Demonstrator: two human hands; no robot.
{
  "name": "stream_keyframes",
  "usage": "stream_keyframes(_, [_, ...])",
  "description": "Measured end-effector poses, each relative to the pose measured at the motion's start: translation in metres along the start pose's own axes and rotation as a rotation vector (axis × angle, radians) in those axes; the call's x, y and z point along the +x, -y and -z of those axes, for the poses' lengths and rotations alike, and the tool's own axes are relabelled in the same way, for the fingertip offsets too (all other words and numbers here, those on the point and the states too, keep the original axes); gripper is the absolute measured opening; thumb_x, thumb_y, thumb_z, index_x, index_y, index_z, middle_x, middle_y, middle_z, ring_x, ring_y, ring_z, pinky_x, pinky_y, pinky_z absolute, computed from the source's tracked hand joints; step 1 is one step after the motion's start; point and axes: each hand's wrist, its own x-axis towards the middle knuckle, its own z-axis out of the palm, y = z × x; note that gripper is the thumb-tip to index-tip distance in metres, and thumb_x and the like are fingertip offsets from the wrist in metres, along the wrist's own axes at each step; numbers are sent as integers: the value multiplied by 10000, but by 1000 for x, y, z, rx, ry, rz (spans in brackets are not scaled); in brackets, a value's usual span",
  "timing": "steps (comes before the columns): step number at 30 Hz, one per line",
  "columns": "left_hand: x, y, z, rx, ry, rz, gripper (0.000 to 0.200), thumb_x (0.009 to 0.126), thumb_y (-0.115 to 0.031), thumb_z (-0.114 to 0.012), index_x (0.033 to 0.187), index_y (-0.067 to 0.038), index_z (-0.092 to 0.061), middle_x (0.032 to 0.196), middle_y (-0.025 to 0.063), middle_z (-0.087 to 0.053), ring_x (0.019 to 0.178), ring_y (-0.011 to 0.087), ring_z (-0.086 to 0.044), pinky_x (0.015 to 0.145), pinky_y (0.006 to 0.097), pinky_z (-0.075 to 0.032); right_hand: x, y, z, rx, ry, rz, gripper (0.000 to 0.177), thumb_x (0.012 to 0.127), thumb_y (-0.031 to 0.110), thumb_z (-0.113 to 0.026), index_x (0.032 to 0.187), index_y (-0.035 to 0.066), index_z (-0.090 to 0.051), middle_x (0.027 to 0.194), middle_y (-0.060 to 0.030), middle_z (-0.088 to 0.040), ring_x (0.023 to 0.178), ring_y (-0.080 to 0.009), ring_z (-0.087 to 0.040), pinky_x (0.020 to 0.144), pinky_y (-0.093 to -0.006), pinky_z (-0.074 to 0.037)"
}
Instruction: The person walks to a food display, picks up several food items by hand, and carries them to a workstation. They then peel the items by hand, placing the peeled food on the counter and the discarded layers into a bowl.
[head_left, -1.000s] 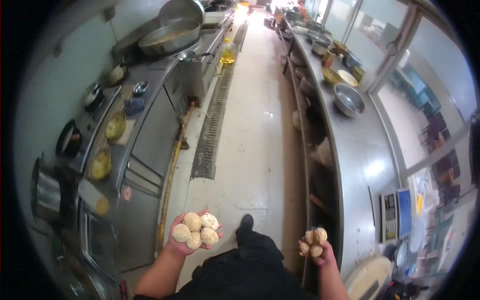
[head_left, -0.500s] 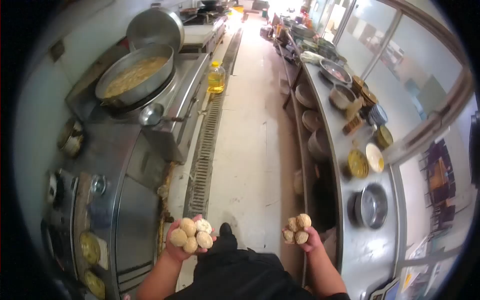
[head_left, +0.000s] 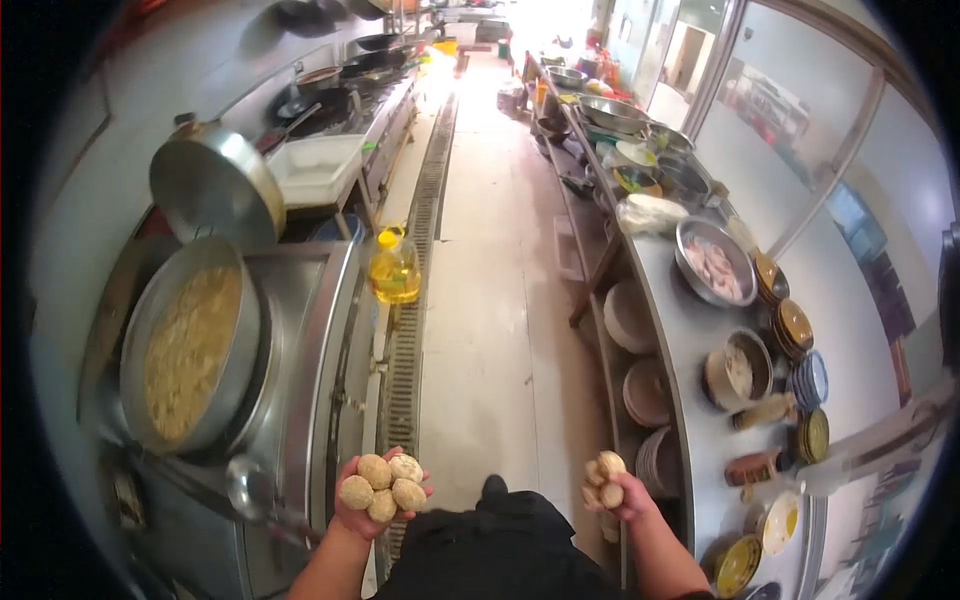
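My left hand is palm up, cupped under several round tan balls the size of small buns; one looks paler and rougher than the others. My right hand grips a cluster of similar tan balls, with the thumb over their near side. Both hands are held low in front of my dark clothing, one on either side of my body. A steel ladle lies on the stove side, left of my left hand.
On the left stove stands a large pot of brownish stew, a big metal lid leaning behind it. An oil bottle stands by the floor drain. The right-hand steel counter carries bowls, including a basin of pale meat pieces.
I have moved forward along the aisle; the pot, oil bottle and counter bowls now appear nearer. Both hands still hold their balls, with the right-hand cluster turned slightly.
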Motion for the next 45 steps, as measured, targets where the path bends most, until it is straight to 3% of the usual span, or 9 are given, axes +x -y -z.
stream_keyframes(4, [101, -104, -44, -185, 29, 22, 654, 914, -540, -493, 1439, -153, -445, 1446, 390, -323, 1314, 606, -351, 877, 758, -456, 197, 128, -126, -168, 185, -69, 516, 840, 230, -651, 1306, 57, -513, 1174, -142, -618, 1081, -318, -630, 830, -511, -553])
stream_keyframes(9, [280, -253, -86, -80, 34, 13, 670, 900, -530, -528, 1441, -144, -442, 1434, 386, -342, 1289, 614, -378, 875, 752, -464, 408, 253, -187, -237, 225, 26, 571, 831, 267, -670, 1333, 55, -501, 1234, -162, -605, 1122, -328, -615, 845, -531, -555])
stream_keyframes(14, [484, -393, -183, -75, 70, 114, 678, 905, -529, -516, 1443, -126, -436, 1443, 360, -358, 1286, 616, -380, 862, 750, -474, 539, 341, -159, 42, 100, -5, 584, 814, 323, -689, 1317, 88, -509, 1217, -139, -598, 1103, -354, -614, 812, -553, -557])
stream_keyframes(18, [629, -495, -255, -10, 85, 192, 675, 923, -527, -477, 1468, -134, -409, 1474, 362, -313, 1320, 616, -331, 883, 744, -468, 607, 416, -116, 60, -40, -21, 583, 787, 338, -715, 1282, 84, -540, 1193, -136, -620, 1124, -360, -611, 883, -564, -519])
stream_keyframes(23, [811, -605, -312, -58, 104, 200, 703, 914, -546, -492, 1477, -136, -394, 1485, 368, -281, 1345, 613, -291, 883, 758, -455, 759, 531, -115, 144, -244, 48, 545, 800, 306, -679, 1277, 80, -543, 1198, -147, -620, 1095, -402, -620, 848, -615, -528])
stream_keyframes(26, [902, -665, -341, 2, 53, 138, 662, 887, -511, -546, 1412, -112, -485, 1448, 392, -316, 1278, 626, -376, 832, 736, -498, 896, 613, -117, 99, -172, -7, 479, 807, 302, -679, 1223, 102, -551, 1112, -117, -617, 1015, -343, -637, 813, -601, -537])
stream_keyframes(29, [972, -725, -376, -59, 36, 104, 688, 904, -542, -517, 1452, -136, -428, 1461, 387, -301, 1312, 625, -328, 862, 756, -467, 1033, 703, -174, 43, -114, -54, 438, 861, 218, -665, 1256, 75, -543, 1154, -112, -622, 1038, -308, -647, 816, -498, -572])
stream_keyframes(37, [1212, -897, -455, -37, -4, 29, 673, 896, -550, -530, 1424, -137, -462, 1421, 394, -347, 1264, 627, -389, 819, 744, -500, 1348, 918, -281, -158, 207, -41, 543, 860, 279, -674, 1333, 72, -505, 1238, -106, -602, 1143, -304, -623, 819, -524, -567])
stream_keyframes(45, [1492, -1069, -582, -13, 34, 208, 654, 909, -512, -524, 1419, -107, -465, 1420, 406, -334, 1267, 636, -376, 832, 759, -486, 1480, 1053, -241, 133, -39, -9, 532, 845, 285, -660, 1309, 69, -517, 1226, -123, -600, 1114, -332, -629, 854, -564, -542])
